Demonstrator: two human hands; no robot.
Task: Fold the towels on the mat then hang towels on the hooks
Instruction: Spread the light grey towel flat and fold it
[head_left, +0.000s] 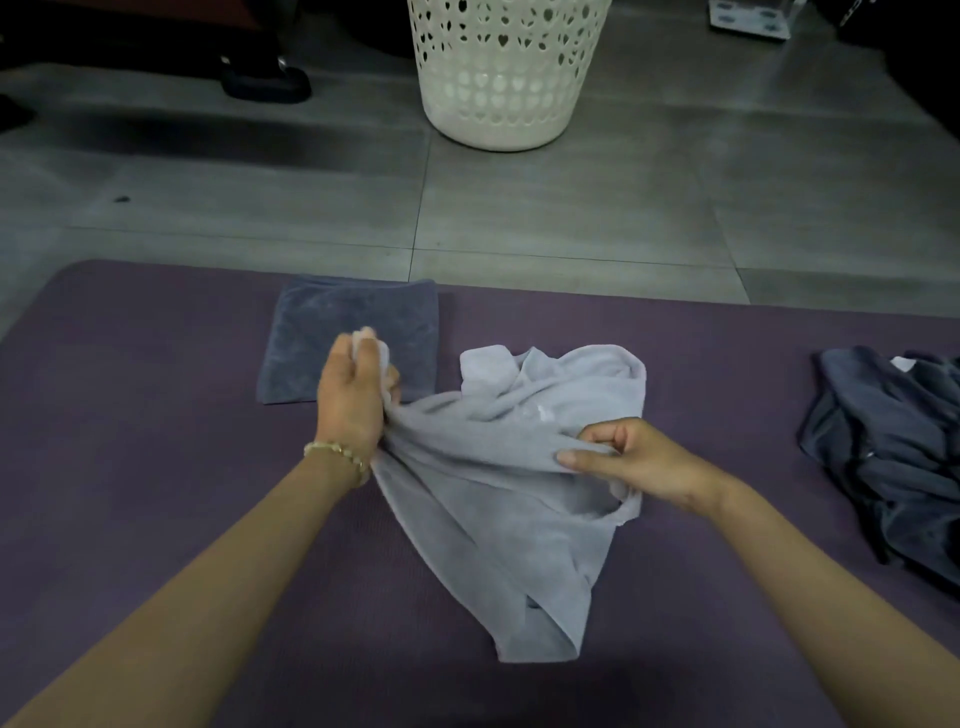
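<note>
A crumpled light grey towel (498, 519) lies in the middle of the purple mat (156, 467). My left hand (350, 400) grips one corner of it, lifted a little, with cloth showing between the fingers. My right hand (634, 460) pinches a fold along the towel's right side. Behind my left hand a darker grey-blue towel (322, 322) lies folded into a flat square on the mat. No hooks are in view.
A heap of dark navy towels (893, 447) sits at the mat's right edge. A white perforated laundry basket (506, 73) stands on the grey tiled floor beyond the mat. Dark furniture legs are at the far left.
</note>
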